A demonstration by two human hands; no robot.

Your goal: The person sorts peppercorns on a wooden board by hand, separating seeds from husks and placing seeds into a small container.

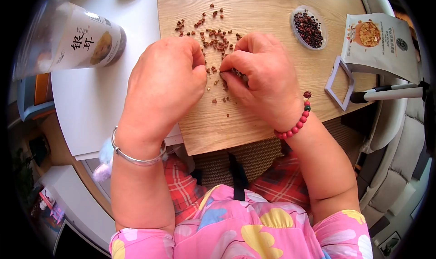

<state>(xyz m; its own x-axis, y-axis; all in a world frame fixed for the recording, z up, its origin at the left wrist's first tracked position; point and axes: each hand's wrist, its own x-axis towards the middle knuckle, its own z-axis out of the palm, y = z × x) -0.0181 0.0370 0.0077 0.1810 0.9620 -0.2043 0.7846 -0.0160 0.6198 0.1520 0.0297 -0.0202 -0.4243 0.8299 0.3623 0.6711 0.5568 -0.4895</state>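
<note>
Small reddish-brown peppercorn-like pieces [217, 42] lie scattered on the wooden tabletop [259, 7] between and beyond my hands. My left hand [168, 82] is over the left part of the scatter, its fingers curled together and partly hidden under the hand. Across from it, my right hand [261, 75] pinches thumb against forefinger at the scatter's right side; anything held there is too small to make out. A round clear dish [293, 29] at the upper right holds many dark pieces.
A clear labelled jar [86, 38] stands on the white surface [93, 95] at left. At right are a packet with a food picture [386, 45], a pale angular frame [334, 79] and a white-and-black rod [393, 93]. The wooden table's near edge [227, 145] faces my lap.
</note>
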